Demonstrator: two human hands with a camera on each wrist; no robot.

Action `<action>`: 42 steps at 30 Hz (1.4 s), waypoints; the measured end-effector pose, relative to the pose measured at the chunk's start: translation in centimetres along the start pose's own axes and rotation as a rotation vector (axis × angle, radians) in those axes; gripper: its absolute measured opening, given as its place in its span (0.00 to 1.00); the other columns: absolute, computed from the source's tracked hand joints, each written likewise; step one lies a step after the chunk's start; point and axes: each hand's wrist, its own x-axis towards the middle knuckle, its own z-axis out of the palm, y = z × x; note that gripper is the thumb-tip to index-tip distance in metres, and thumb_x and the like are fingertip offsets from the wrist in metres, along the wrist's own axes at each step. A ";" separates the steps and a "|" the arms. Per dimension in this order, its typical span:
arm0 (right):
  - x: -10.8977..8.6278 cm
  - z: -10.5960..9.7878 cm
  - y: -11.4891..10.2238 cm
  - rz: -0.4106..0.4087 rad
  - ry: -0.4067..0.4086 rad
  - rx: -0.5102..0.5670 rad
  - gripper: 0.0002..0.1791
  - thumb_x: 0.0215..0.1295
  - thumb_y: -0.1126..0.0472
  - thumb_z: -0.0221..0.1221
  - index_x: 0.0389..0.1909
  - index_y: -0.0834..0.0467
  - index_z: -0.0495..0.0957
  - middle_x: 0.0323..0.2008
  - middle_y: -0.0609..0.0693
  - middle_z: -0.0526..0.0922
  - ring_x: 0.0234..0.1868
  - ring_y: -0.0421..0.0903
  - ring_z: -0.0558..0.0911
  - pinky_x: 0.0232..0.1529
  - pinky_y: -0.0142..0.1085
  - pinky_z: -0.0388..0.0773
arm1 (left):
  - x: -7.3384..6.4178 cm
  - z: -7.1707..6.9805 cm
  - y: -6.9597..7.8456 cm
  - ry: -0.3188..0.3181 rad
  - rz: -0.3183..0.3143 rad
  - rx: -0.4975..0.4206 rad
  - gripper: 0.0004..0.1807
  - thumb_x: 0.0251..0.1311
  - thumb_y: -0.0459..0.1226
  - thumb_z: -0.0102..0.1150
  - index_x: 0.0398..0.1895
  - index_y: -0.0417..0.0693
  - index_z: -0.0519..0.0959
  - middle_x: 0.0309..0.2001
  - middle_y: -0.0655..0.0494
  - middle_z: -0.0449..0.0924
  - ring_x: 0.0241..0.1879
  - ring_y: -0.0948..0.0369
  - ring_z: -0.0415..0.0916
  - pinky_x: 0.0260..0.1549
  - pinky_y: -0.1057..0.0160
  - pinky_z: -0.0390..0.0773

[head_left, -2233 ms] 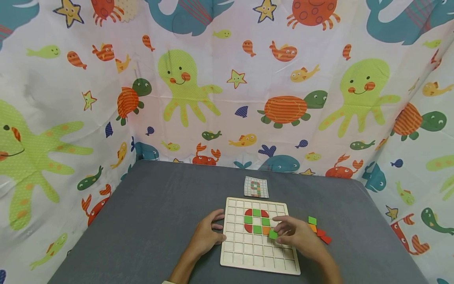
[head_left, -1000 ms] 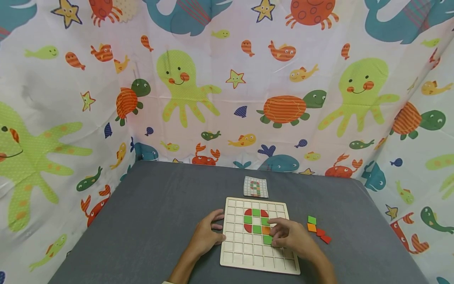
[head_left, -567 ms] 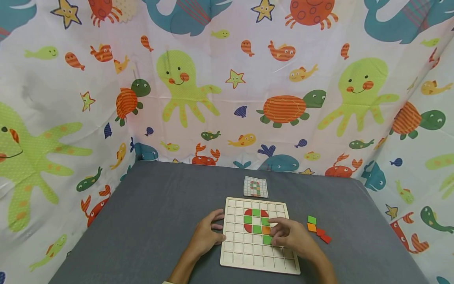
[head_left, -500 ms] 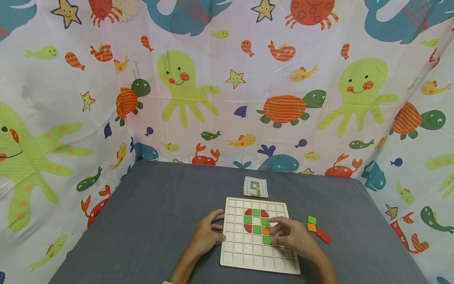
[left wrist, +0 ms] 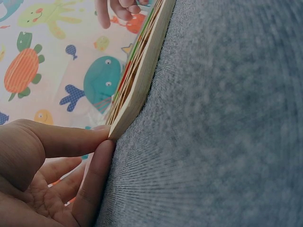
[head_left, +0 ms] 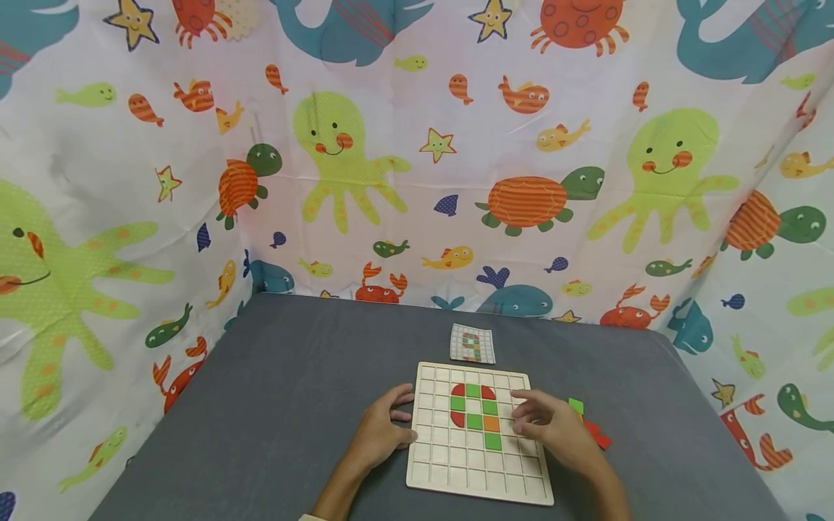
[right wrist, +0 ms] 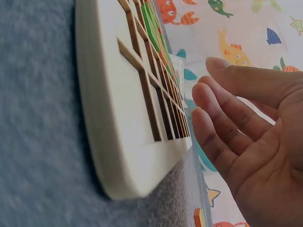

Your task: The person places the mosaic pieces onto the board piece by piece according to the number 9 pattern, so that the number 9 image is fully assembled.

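Observation:
A pale wooden grid board [head_left: 446,474] lies on the dark cloth. Red curved tiles, green squares and an orange square [head_left: 491,423] form a ring on it, with a green square tile [head_left: 493,441] in the cell below the orange one. My left hand [head_left: 380,428] pinches the board's left edge; in the left wrist view, thumb and index finger [left wrist: 97,165] meet at the wood. Above the board's right side hovers my right hand [head_left: 559,428], fingers loosely bent and holding nothing. In the right wrist view, a gap shows between this hand [right wrist: 265,156] and the board [right wrist: 109,109].
Loose tiles lie right of the board, partly behind my right hand: a green tile [head_left: 576,405], red tiles [head_left: 598,435] and a sliver of orange. A printed card [head_left: 461,352] with a coloured grid pattern lies behind the board. A sea-animal curtain [head_left: 417,217] encloses the table.
My right hand brought the green square down into the cell below the orange tile, let it go and drew back to the right. My left hand has stayed at the board's edge.

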 end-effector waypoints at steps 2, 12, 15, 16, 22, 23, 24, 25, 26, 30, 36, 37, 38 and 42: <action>0.0 -0.2 0.1 0.004 0.017 -0.001 0.31 0.63 0.66 0.74 0.67 0.64 0.78 0.43 0.54 0.89 0.42 0.46 0.87 0.44 0.31 0.84 | -0.1 0.0 0.1 -0.002 -0.002 -0.007 0.47 0.46 0.18 0.73 0.76 0.44 0.72 0.69 0.41 0.78 0.54 0.48 0.81 0.30 0.55 0.88; 0.2 -2.3 1.2 -0.011 0.122 -0.120 0.28 0.64 0.63 0.74 0.65 0.58 0.81 0.46 0.52 0.89 0.42 0.42 0.86 0.44 0.32 0.84 | 0.0 0.0 0.1 0.005 -0.005 -0.001 0.48 0.46 0.18 0.73 0.75 0.44 0.72 0.68 0.41 0.78 0.53 0.49 0.81 0.30 0.55 0.87; 0.1 -3.4 1.6 -0.041 0.145 -0.127 0.28 0.64 0.63 0.74 0.65 0.58 0.81 0.46 0.53 0.89 0.42 0.41 0.86 0.43 0.32 0.84 | 0.0 0.0 0.0 0.007 -0.009 0.006 0.48 0.46 0.18 0.73 0.75 0.44 0.72 0.68 0.42 0.78 0.53 0.50 0.81 0.29 0.56 0.87; 0.1 -3.8 1.7 -0.049 0.151 -0.125 0.28 0.64 0.63 0.74 0.65 0.58 0.81 0.47 0.54 0.89 0.42 0.41 0.86 0.42 0.32 0.84 | 0.1 0.0 0.0 0.007 -0.011 0.007 0.48 0.46 0.18 0.73 0.75 0.44 0.72 0.68 0.42 0.78 0.53 0.50 0.81 0.29 0.57 0.87; -0.2 -5.9 2.6 -0.057 0.174 -0.175 0.29 0.66 0.60 0.73 0.67 0.57 0.79 0.52 0.56 0.88 0.48 0.47 0.87 0.42 0.33 0.84 | 0.0 0.0 0.0 0.003 -0.007 -0.001 0.48 0.46 0.17 0.73 0.75 0.43 0.72 0.68 0.41 0.78 0.53 0.49 0.81 0.29 0.56 0.87; -0.2 -6.2 2.8 -0.055 0.178 -0.188 0.29 0.66 0.59 0.73 0.68 0.58 0.79 0.53 0.57 0.88 0.49 0.50 0.87 0.43 0.33 0.84 | 0.0 0.0 0.0 0.003 -0.006 0.001 0.48 0.46 0.18 0.73 0.75 0.43 0.72 0.68 0.41 0.78 0.53 0.49 0.81 0.29 0.56 0.87; -0.2 -6.4 2.9 -0.050 0.182 -0.203 0.29 0.67 0.59 0.73 0.68 0.58 0.79 0.54 0.57 0.88 0.51 0.52 0.87 0.44 0.33 0.83 | 0.0 0.0 0.0 0.004 -0.008 0.003 0.47 0.46 0.18 0.73 0.75 0.43 0.72 0.68 0.41 0.78 0.53 0.49 0.81 0.29 0.57 0.87; -0.3 -6.7 3.0 -0.045 0.185 -0.216 0.30 0.67 0.59 0.73 0.68 0.58 0.79 0.54 0.57 0.88 0.52 0.54 0.87 0.44 0.33 0.83 | 0.0 0.0 0.1 0.004 -0.010 0.006 0.47 0.46 0.18 0.73 0.75 0.43 0.72 0.69 0.41 0.78 0.54 0.49 0.81 0.29 0.57 0.87; -0.3 -6.9 3.2 -0.042 0.187 -0.236 0.30 0.67 0.59 0.73 0.68 0.58 0.79 0.54 0.57 0.88 0.53 0.56 0.86 0.46 0.32 0.83 | 0.0 0.1 0.1 0.004 -0.013 0.010 0.47 0.46 0.18 0.73 0.75 0.44 0.72 0.69 0.41 0.78 0.54 0.49 0.81 0.29 0.58 0.87; -0.2 -7.5 3.7 0.003 0.177 -0.264 0.33 0.66 0.59 0.74 0.70 0.59 0.76 0.56 0.60 0.86 0.55 0.58 0.86 0.48 0.36 0.84 | -0.1 0.0 0.2 0.000 -0.019 0.009 0.47 0.47 0.19 0.72 0.75 0.44 0.72 0.69 0.41 0.77 0.54 0.49 0.81 0.30 0.58 0.87; 0.1 -8.2 4.4 0.108 0.130 -0.282 0.35 0.66 0.60 0.73 0.72 0.61 0.74 0.62 0.65 0.83 0.60 0.63 0.83 0.58 0.57 0.83 | -0.1 0.0 0.2 0.000 -0.016 0.006 0.47 0.47 0.18 0.72 0.75 0.43 0.72 0.69 0.41 0.78 0.54 0.48 0.81 0.30 0.57 0.87; 0.2 -8.3 4.4 0.121 0.120 -0.290 0.35 0.66 0.60 0.72 0.72 0.62 0.74 0.63 0.66 0.82 0.61 0.64 0.82 0.58 0.59 0.82 | -0.1 0.0 0.1 0.001 -0.016 0.009 0.47 0.47 0.18 0.72 0.75 0.43 0.72 0.69 0.41 0.78 0.54 0.49 0.81 0.29 0.57 0.87; 0.2 -8.4 4.5 0.131 0.115 -0.300 0.34 0.66 0.61 0.72 0.72 0.62 0.74 0.63 0.66 0.82 0.61 0.64 0.82 0.59 0.60 0.82 | 0.0 0.0 0.2 0.001 -0.018 0.011 0.47 0.47 0.19 0.73 0.75 0.44 0.72 0.69 0.42 0.78 0.54 0.49 0.81 0.29 0.57 0.87; 0.5 -8.9 5.0 0.142 0.103 -0.345 0.33 0.65 0.63 0.72 0.70 0.64 0.75 0.62 0.67 0.82 0.60 0.65 0.82 0.59 0.63 0.80 | 0.0 -0.1 0.1 0.000 -0.024 0.013 0.47 0.48 0.19 0.72 0.75 0.45 0.72 0.69 0.43 0.78 0.54 0.50 0.81 0.30 0.58 0.87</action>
